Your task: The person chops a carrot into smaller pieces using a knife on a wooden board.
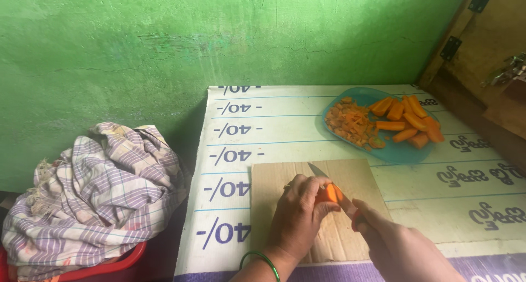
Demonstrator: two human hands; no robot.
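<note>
While the left hand pinches a short orange carrot piece against the brown cardboard sheet at six o'clock on the worktop, the right hand grips a steel-bladed knife slicing into it. At two o'clock, a translucent blue plastic plate already holds chopped bits and several uncut carrot sticks, so plenty remains.
</note>
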